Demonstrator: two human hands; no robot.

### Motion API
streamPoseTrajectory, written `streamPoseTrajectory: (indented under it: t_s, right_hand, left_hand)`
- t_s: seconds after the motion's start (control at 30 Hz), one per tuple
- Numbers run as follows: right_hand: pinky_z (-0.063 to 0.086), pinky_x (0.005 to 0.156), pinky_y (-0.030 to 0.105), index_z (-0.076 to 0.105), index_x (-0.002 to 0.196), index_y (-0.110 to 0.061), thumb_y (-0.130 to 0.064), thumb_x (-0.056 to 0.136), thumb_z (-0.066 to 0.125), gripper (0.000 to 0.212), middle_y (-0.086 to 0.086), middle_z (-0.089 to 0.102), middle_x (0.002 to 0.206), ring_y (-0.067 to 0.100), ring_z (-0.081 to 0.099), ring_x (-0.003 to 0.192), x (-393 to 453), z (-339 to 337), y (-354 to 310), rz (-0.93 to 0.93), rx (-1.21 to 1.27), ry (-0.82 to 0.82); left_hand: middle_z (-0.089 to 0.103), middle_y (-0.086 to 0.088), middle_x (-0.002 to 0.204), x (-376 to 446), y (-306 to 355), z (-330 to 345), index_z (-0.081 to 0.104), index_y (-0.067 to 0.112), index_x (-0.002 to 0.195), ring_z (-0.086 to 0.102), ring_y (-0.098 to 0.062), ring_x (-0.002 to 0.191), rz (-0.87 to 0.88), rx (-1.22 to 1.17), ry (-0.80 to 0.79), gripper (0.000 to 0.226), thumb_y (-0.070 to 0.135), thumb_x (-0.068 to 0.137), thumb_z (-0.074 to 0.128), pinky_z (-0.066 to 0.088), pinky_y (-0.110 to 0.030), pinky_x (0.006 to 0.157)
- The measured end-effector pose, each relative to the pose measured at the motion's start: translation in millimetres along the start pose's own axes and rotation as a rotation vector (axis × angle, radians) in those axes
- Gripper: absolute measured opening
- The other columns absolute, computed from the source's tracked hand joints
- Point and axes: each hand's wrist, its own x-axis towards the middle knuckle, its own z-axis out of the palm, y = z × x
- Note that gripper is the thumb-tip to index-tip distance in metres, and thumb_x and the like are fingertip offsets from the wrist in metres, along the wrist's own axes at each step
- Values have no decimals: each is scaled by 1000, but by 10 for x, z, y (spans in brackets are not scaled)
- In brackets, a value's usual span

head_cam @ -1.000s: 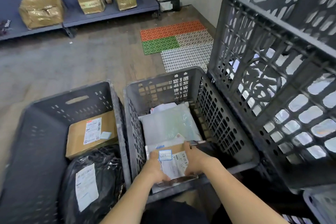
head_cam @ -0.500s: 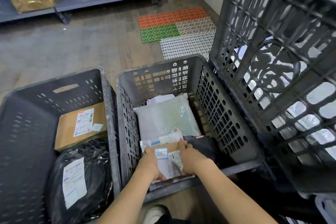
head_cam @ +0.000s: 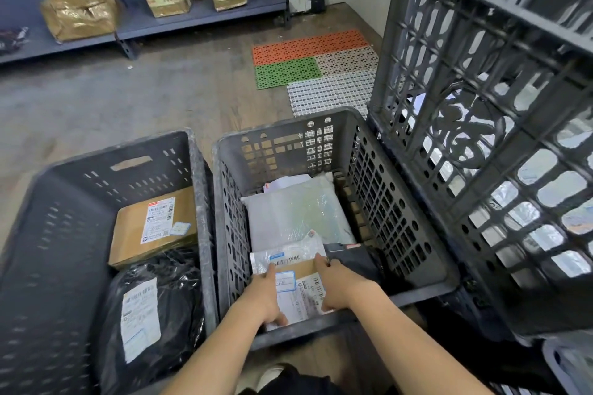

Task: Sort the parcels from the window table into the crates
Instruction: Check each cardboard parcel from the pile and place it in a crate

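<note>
Two hands, left hand [head_cam: 268,297] and right hand [head_cam: 337,285], grip a labelled parcel [head_cam: 298,290] by its sides, fingers curled round its edges, low inside the middle crate [head_cam: 414,290].

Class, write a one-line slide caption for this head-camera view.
Both hands set a labelled cardboard parcel into the middle crate.

Floor mats [head_cam: 316,69] — wrapped boxes [head_cam: 80,6] on shelf [head_cam: 199,18]

Held parcel [head_cam: 300,290]: small brown box, white labels, flat, 6 o'clock end of middle crate [head_cam: 417,290].
Middle crate: grey, pale bubble mailer [head_cam: 295,212] toward 12 o'clock.
Left crate [head_cam: 199,170]: grey, cardboard box [head_cam: 154,228], black bag [head_cam: 154,308].
</note>
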Motion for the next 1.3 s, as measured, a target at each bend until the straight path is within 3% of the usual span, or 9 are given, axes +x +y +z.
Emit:
streamPoseTrajectory:
  t_s: [0.1, 0.23, 0.3, 0.57, 0.73, 0.9, 1.03, 1.17, 1.3]
  right_hand:
    - [32, 111, 39, 5, 153, -8, -20, 89, 63, 87, 20, 18, 153, 36, 24, 140, -35, -28, -14, -22, -78, 55]
    - [19, 118, 37, 23, 150, -10, -13, 93, 52, 64, 9, 7, 160, 28, 9, 146, -71, -108, 5, -105, -228, 118]
    - [17, 119, 35, 21, 151, -11, -7, 93, 48, 64, 6, 4, 161, 25, 7, 147, -78, -116, 5, -152, -284, 90]
    - [25, 117, 36, 11, 152, -5, 1, 90, 48, 73, 3, 4, 159, 24, 7, 147, 67, -37, -26, -158, -336, 8]
    - [35, 110, 38, 26, 148, -7, 1, 88, 52, 66, 2, 19, 154, 24, 22, 141, 166, -41, -17, -118, -315, 23]
    - [25, 116, 36, 17, 151, -7, -5, 90, 56, 73, 4, 16, 156, 24, 16, 144, -71, -110, -109, -55, -324, 29]
    - [12, 119, 32, 8, 152, -8, -11, 95, 48, 70, 6, 12, 159, 21, 8, 147, -576, -514, -193, -21, -323, 73]
    - [13, 118, 33, 12, 152, -8, -14, 98, 41, 61, 7, 16, 159, 21, 11, 147, -1305, -1142, -399, -7, -274, 114]
    - [11, 119, 34, 8, 152, -7, -16, 98, 45, 66, 6, 16, 159, 22, 11, 147, -2115, -1845, -724, -8, -304, 116]
  left_hand:
    - [-16, -17, 157, -114, 42, -29, -8, 13, 153, 26, -33, 140, 32, 152, 41, 114, 30, 78, 77, 32, -35, 111]
    - [-12, -13, 159, -176, 12, -57, -1, 12, 153, 5, -33, 146, 144, 336, 82, 93, 31, 90, 63, 15, -40, 119]
    - [-9, -14, 160, -170, -22, -55, 1, 11, 153, 2, -32, 146, 174, 403, 63, 82, 30, 95, 56, 8, -41, 120]
    - [-14, -13, 159, -39, -50, -41, -2, 12, 153, 1, -29, 147, 174, 504, -23, 78, 17, 96, 50, 6, -42, 120]
    - [-15, -12, 159, -26, 6, -67, -3, 11, 153, 1, -29, 147, 163, 527, -48, 81, 15, 95, 53, 6, -41, 120]
    - [-7, -13, 160, -302, 35, -252, 6, 12, 154, 5, -30, 147, 161, 565, -62, 75, 22, 96, 52, 6, -42, 120]
    - [13, -16, 157, -814, 176, -679, 13, 10, 152, 15, -31, 143, 118, 559, 27, 72, 29, 95, 52, 13, -41, 118]
    - [15, -16, 156, -1520, 357, -1276, 15, 10, 151, 12, -31, 144, 97, 527, 86, 71, 32, 95, 51, 7, -42, 119]
    - [21, -16, 152, -2307, 586, -1916, 22, 10, 148, 17, -31, 141, 75, 519, 148, 69, 28, 91, 57, 12, -39, 116]
